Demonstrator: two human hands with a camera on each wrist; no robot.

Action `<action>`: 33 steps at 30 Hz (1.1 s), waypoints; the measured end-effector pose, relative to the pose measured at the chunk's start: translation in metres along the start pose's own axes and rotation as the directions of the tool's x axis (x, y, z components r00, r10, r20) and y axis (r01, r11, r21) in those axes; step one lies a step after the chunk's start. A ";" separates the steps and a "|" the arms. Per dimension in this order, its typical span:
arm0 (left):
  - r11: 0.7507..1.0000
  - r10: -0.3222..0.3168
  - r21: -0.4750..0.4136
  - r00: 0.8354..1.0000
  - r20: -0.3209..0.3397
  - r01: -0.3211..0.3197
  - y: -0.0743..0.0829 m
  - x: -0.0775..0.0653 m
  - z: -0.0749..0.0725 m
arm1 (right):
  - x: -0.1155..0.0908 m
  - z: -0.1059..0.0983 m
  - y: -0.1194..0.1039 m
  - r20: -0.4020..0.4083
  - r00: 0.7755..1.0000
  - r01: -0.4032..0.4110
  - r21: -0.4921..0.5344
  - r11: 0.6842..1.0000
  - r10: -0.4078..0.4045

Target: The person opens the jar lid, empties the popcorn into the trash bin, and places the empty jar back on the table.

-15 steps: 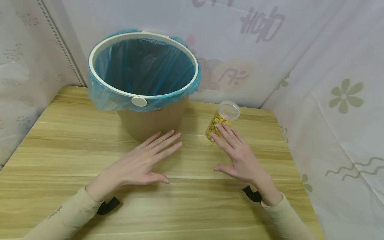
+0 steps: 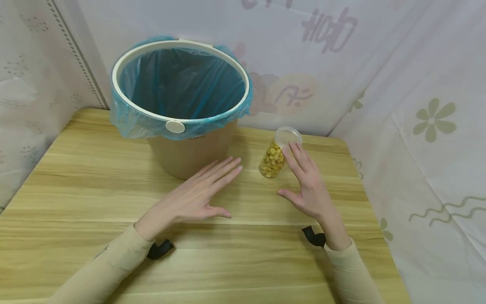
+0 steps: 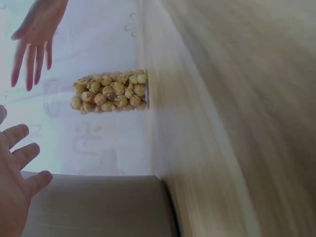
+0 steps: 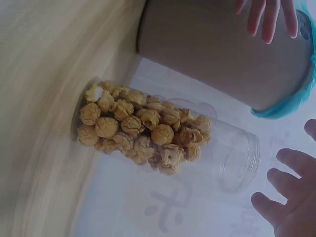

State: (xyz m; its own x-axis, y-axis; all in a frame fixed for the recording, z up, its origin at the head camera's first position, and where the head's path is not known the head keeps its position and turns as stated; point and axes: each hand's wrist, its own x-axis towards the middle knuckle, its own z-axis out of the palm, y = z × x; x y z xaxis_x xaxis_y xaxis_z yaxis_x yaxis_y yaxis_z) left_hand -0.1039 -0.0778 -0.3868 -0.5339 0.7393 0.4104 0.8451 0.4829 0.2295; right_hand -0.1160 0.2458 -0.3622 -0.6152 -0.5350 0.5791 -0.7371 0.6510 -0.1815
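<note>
A clear plastic jar of caramel popcorn stands upright on the wooden table, right of the trash bin. Its top is transparent; whether a lid covers it I cannot tell. My right hand hovers beside the jar with straight, spread fingers, overlapping its right edge in the head view; in the right wrist view the fingertips are apart from it. My left hand hangs in front of the bin, fingers extended and thumb out, holding nothing. Popcorn fills much of the jar.
The brown trash bin stands at the back left, with a blue bag folded over its white rim. Patterned white cloth hangs behind and beside the table. A black strap hangs under each wrist.
My left hand has moved right and slightly forward. My right hand has shifted forward and a little right, uncovering more of the jar. The jar and bin stay in place.
</note>
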 end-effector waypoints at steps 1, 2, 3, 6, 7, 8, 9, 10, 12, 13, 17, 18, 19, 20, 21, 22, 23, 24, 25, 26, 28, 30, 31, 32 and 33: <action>1.000 -0.009 -0.005 1.000 -0.002 0.009 -0.001 0.002 0.001 | 0.001 0.000 0.001 -0.014 1.000 -0.007 -0.003 1.000 0.007; 1.000 -0.021 -0.010 1.000 -0.002 0.021 -0.001 0.005 0.002 | 0.002 0.000 0.002 -0.026 1.000 -0.014 -0.009 1.000 0.014; 0.999 -0.031 -0.018 1.000 -0.004 0.031 -0.002 0.007 0.002 | 0.003 0.000 0.002 -0.038 0.999 -0.022 -0.013 1.000 0.022; 0.998 -0.055 -0.035 0.998 -0.021 0.054 -0.001 0.013 0.004 | 0.005 0.000 0.004 -0.061 0.997 -0.050 -0.024 0.998 0.049; 0.997 -0.059 -0.041 0.998 -0.028 0.058 -0.001 0.015 0.004 | 0.006 0.000 0.004 -0.067 0.996 -0.064 -0.026 0.998 0.062; 0.997 -0.066 -0.047 0.997 -0.033 0.065 -0.001 0.017 0.004 | 0.006 0.001 0.005 -0.078 0.994 -0.078 -0.027 0.997 0.076; 0.996 -0.070 -0.052 0.997 -0.039 0.068 0.000 0.019 0.005 | 0.007 0.001 0.005 -0.087 0.992 -0.094 -0.023 0.995 0.091; 0.996 -0.075 -0.059 0.996 -0.046 0.072 0.000 0.022 0.005 | 0.007 0.002 0.006 -0.095 0.990 -0.109 -0.019 0.994 0.107; 0.994 -0.085 -0.076 0.995 -0.057 0.080 0.001 0.026 0.005 | 0.008 0.003 0.008 -0.114 0.984 -0.141 -0.007 0.990 0.139; 0.993 -0.091 -0.085 0.994 -0.062 0.085 0.001 0.029 0.006 | 0.009 0.004 0.008 -0.123 0.981 -0.154 0.002 0.988 0.153; 0.987 -0.120 -0.112 0.990 -0.071 0.112 0.003 0.038 0.008 | 0.012 0.005 0.012 -0.137 0.969 -0.205 0.029 0.978 0.207; 0.986 -0.130 -0.117 0.989 -0.071 0.121 0.003 0.040 0.008 | 0.013 0.006 0.014 -0.137 0.966 -0.218 0.034 0.975 0.220; 0.983 -0.141 -0.126 0.988 -0.070 0.131 0.004 0.043 0.009 | 0.013 0.006 0.015 -0.133 0.963 -0.231 0.039 0.972 0.234; 0.981 -0.152 -0.134 0.986 -0.066 0.143 0.005 0.045 0.009 | 0.014 0.007 0.016 -0.129 0.960 -0.245 0.043 0.969 0.249; 0.978 -0.164 -0.141 0.984 -0.064 0.154 0.005 0.047 0.010 | 0.014 0.007 0.017 -0.124 0.957 -0.259 0.047 0.965 0.263; 0.975 -0.174 -0.150 0.983 -0.063 0.164 0.006 0.049 0.010 | 0.015 0.007 0.018 -0.118 0.954 -0.273 0.049 0.961 0.277; 0.972 -0.184 -0.159 0.981 -0.060 0.173 0.007 0.052 0.011 | 0.015 0.008 0.019 -0.114 0.951 -0.284 0.051 0.958 0.288; 0.969 -0.192 -0.168 0.980 -0.058 0.180 0.007 0.054 0.012 | 0.016 0.008 0.020 -0.111 0.948 -0.295 0.053 0.954 0.300; 0.967 -0.198 -0.177 0.979 -0.055 0.186 0.008 0.056 0.013 | 0.016 0.009 0.022 -0.107 0.945 -0.306 0.055 0.950 0.311; 0.965 -0.203 -0.183 0.978 -0.054 0.190 0.008 0.058 0.014 | 0.016 0.010 0.023 -0.106 0.942 -0.314 0.056 0.948 0.319; 0.961 -0.210 -0.192 0.976 -0.052 0.197 0.009 0.061 0.015 | 0.017 0.011 0.025 -0.103 0.938 -0.326 0.065 0.943 0.331; 0.958 -0.215 -0.204 0.975 -0.051 0.201 0.009 0.063 0.017 | 0.018 0.013 0.027 -0.101 0.935 -0.335 0.070 0.940 0.341; 0.957 -0.219 -0.206 0.974 -0.052 0.204 0.009 0.064 0.017 | 0.019 0.013 0.028 -0.099 0.933 -0.341 0.072 0.937 0.347; 0.955 -0.223 -0.211 0.973 -0.052 0.208 0.009 0.065 0.018 | 0.019 0.014 0.029 -0.099 0.931 -0.344 0.076 0.936 0.351; 0.953 -0.227 -0.215 0.972 -0.053 0.211 0.009 0.066 0.019 | 0.020 0.015 0.030 -0.095 0.929 -0.352 0.080 0.933 0.358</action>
State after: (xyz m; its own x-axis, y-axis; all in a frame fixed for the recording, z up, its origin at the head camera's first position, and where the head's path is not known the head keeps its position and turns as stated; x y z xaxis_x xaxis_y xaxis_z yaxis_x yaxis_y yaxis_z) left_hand -0.1322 -0.0164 -0.3743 -0.7098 0.5842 0.3936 0.6991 0.5157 0.4953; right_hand -0.1544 0.2470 -0.3679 -0.8087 -0.2123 0.5486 -0.4936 0.7522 -0.4365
